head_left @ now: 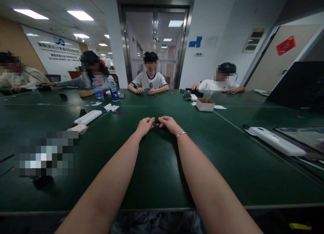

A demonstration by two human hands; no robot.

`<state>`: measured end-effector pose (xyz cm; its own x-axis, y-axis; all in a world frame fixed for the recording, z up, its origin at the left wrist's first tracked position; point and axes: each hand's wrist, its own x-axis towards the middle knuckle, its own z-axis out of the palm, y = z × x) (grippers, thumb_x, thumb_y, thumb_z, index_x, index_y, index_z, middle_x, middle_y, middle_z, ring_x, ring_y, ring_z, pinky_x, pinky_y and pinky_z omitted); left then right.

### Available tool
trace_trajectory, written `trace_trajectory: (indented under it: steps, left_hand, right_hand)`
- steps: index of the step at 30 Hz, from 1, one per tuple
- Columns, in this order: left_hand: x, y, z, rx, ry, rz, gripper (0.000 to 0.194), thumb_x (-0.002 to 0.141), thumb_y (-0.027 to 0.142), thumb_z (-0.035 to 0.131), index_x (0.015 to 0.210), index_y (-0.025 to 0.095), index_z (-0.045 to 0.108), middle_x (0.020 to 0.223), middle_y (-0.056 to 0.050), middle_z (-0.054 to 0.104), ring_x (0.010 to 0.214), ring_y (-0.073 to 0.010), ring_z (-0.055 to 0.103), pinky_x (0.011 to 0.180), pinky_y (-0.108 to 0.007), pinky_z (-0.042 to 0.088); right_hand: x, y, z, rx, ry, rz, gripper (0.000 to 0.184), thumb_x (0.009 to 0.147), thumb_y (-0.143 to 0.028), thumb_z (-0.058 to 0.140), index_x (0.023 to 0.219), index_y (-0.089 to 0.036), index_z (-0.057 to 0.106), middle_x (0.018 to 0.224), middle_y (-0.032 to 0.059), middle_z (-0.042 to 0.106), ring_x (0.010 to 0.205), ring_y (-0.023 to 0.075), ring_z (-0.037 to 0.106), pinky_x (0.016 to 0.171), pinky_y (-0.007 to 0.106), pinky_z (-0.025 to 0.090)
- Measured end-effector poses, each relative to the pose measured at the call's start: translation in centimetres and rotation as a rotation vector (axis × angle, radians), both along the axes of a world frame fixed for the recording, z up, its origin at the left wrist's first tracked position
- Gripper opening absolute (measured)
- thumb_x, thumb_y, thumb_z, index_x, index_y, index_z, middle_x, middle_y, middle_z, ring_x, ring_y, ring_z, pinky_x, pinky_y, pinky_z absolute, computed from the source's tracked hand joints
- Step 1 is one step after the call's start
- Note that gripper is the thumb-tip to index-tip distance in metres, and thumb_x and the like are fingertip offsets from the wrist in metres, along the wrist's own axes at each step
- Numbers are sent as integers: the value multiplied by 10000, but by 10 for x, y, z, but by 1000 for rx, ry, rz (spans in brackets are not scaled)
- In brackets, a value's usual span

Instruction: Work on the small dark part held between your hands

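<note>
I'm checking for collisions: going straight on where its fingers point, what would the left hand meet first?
The left hand would probably meet the small dark object at its fingertips, then the right hand; exact depth is unclear.

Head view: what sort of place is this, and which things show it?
Probably an office or shared workroom: a large green table, a lettered wall sign and glass double doors.

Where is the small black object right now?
In the head view, the small black object is near the centre, between the left hand and right hand, over the green table.
</note>
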<state>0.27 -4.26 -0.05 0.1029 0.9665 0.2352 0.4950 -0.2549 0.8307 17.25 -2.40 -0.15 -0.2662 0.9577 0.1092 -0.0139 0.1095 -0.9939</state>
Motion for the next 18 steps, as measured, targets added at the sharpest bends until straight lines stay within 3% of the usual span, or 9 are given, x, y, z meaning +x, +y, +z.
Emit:
trace_trajectory:
  steps: [18]
  left_hand:
    - [-2,6,-6,-31,-49,26,528,836,589,318,566,180,516,503,-17,566,470,-123,518,531,-253,393]
  right_hand:
    - [6,-1,0,-4,148,169,325,627,-160,759,919,-181,620,848,1,660,630,81,597,631,221,473]
